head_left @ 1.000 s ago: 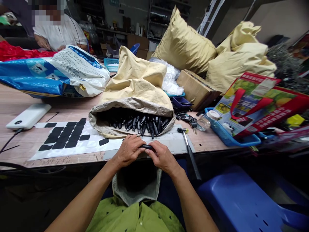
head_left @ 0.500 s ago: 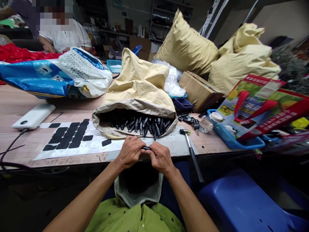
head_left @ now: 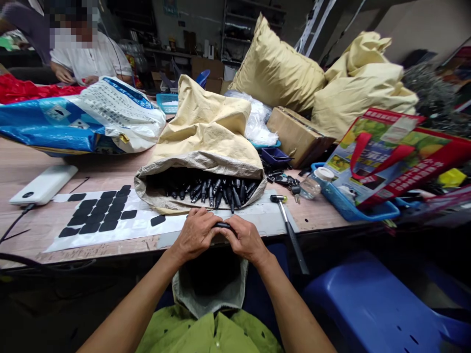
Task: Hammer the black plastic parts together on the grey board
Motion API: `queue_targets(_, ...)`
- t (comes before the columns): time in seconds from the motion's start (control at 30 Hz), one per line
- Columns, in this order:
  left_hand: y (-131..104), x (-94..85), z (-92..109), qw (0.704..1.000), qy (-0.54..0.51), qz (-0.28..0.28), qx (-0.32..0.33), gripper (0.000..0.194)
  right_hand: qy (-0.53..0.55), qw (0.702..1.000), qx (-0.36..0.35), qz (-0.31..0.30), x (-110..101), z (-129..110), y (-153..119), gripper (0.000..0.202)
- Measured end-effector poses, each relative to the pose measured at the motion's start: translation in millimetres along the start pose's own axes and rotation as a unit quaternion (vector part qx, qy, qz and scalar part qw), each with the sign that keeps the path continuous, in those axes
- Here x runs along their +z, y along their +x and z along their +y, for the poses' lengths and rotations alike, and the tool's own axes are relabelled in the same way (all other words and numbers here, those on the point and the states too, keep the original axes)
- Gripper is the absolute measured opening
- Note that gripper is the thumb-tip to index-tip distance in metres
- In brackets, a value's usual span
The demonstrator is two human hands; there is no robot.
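Between my two hands, at the table's front edge, is a small black pen-like piece (head_left: 222, 225). My left hand (head_left: 196, 234) grips its left end and my right hand (head_left: 246, 238) its right end, both with fingers closed. Just beyond them lies a beige sack (head_left: 209, 132), its mouth facing me, with many black pen-like pieces (head_left: 217, 192) inside. Below my hands an open grey-lined sack (head_left: 209, 299) rests at my lap; its inside is dark.
A hammer (head_left: 290, 233) juts over the table edge at the right. Black pads (head_left: 97, 214) lie on a white sheet at left, near a white power bank (head_left: 46, 184). A blue tray (head_left: 342, 206) holds a printed bag. Across the table sits a person (head_left: 91, 59).
The view has shifted slightly, so the table items appear a little further left. Both hands still hold the black piece, which now looks more level.
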State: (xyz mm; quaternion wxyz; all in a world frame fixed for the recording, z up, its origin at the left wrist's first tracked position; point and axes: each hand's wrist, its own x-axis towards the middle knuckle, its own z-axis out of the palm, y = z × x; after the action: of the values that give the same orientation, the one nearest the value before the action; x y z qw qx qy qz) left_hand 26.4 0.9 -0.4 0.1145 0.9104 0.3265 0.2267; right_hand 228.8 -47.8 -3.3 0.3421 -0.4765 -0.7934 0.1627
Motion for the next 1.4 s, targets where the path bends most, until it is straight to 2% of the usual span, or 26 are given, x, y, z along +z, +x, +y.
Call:
queue_targets(0.13,-1.5,5.3,-2.0,1.000,0.025,0.009,-0.013,0.017,-0.061,0.998,0.007,0.015,7.8,-1.1,1.7,0.025)
queue_targets(0.23,-2.6,7.2,-2.9,0.999,0.035,0.019,-0.031,0.014,-0.100,0.993,0.022,0.053,17.1,-3.8,3.0,0.028)
queue_targets(0.37,-2.6,6.2,-3.7,0.999,0.027,0.020,-0.040,0.011,-0.103,0.989,0.048,0.092,23.1,-5.7,3.2,0.029)
queue_targets(0.57,-2.1,3.8,-4.7,0.999,-0.028,0.014,-0.019,0.015,0.000,0.998,0.034,0.047,9.8,-2.8,-0.6,0.021)
queue_targets(0.73,-1.7,2.1,-4.6,0.999,-0.044,0.012,-0.011,0.018,0.035,0.998,0.027,0.036,3.3,-2.2,-1.4,0.020)
queue_targets(1.03,-1.7,3.4,-5.7,0.998,-0.060,0.021,-0.011,0.022,0.050,0.998,0.029,0.038,4.7,1.0,-2.7,0.022)
queue_targets(1.27,-2.3,3.4,-5.8,0.997,-0.068,0.025,-0.015,0.020,0.016,0.999,0.029,0.029,7.0,-2.1,-2.2,0.019)
queue_targets(1.4,-2.5,6.3,-7.8,0.997,-0.065,0.024,-0.020,0.020,-0.008,0.998,0.038,0.045,12.4,-3.0,-1.0,0.023)
